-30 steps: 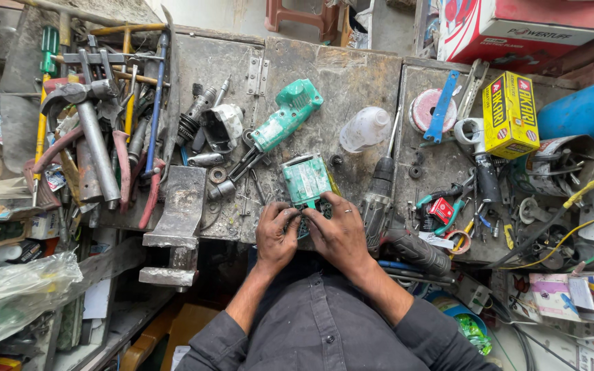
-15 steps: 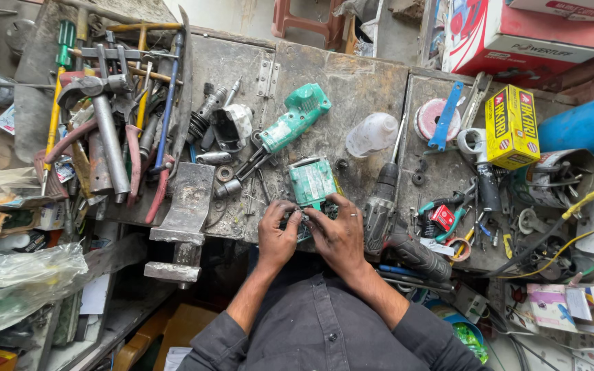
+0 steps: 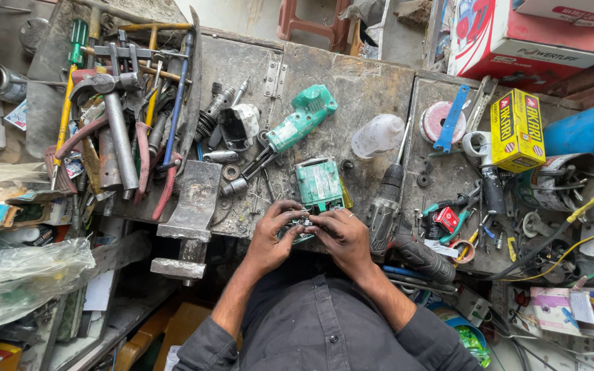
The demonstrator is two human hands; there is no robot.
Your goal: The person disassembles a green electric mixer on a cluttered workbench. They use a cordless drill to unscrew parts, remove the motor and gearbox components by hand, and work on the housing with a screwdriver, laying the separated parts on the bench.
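Note:
My left hand (image 3: 274,235) and my right hand (image 3: 342,235) meet at the near edge of a worn metal workbench (image 3: 352,75). Both grip the near end of a green power-tool housing half (image 3: 319,182) that lies on the bench with its open side up. My fingers are curled over a small part at that end; the part itself is mostly hidden. A matching green handle shell (image 3: 302,117) lies farther back, apart from my hands.
A heap of hammers, pliers and screwdrivers (image 3: 115,117) fills the left. A steel block (image 3: 190,206) sits left of my hands. A black drill (image 3: 388,206), clear bottle (image 3: 377,134), yellow box (image 3: 515,130), blue pipe (image 3: 589,130) and tangled wires (image 3: 558,227) crowd the right.
The view has shifted slightly. My hands stay on the green housing at the bench edge, fingers working at its near end.

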